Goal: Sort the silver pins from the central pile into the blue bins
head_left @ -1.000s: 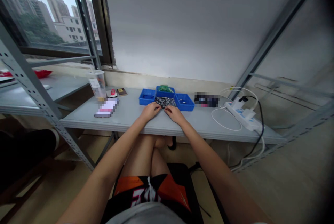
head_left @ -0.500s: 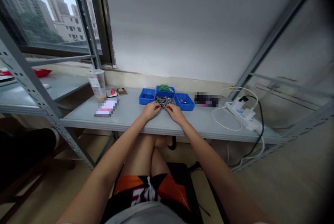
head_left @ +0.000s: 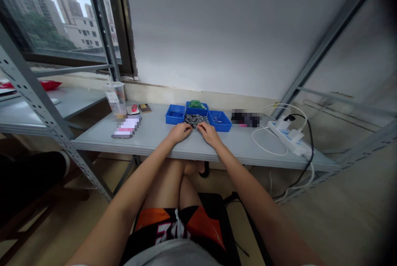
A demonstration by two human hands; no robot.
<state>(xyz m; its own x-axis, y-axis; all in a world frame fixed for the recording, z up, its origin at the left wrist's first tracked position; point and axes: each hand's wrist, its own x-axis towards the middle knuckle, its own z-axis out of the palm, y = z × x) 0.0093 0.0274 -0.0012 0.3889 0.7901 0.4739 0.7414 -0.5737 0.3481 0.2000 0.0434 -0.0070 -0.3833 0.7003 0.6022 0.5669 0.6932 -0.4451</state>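
A pile of small, thin metal pieces (head_left: 196,120), dark and silvery, lies in the middle of the desk; their exact kind is too small to make out. At its near left edge my left hand (head_left: 180,132) rests with fingers curled and pressed together. Opposite it, my right hand (head_left: 207,132) pinches at the pile's near right edge. Whatever sits between the fingertips of either hand is too small to name. Around the pile stand a left blue tray (head_left: 175,120), a back blue tray (head_left: 196,111) with green packets (head_left: 197,104), and a right blue tray (head_left: 222,127) holding a few thin pieces.
On the left are a phone (head_left: 126,127), a clear plastic cup (head_left: 115,100) and a small brown box (head_left: 144,108). A blurred dark item (head_left: 245,118) lies right of the trays. Farther right, a power strip (head_left: 290,138) trails white and black cables. Metal shelf posts flank the desk (head_left: 149,136).
My right hand's fingertips have shifted very slightly at the pile's edge. My left hand, the trays and the other items look the same.
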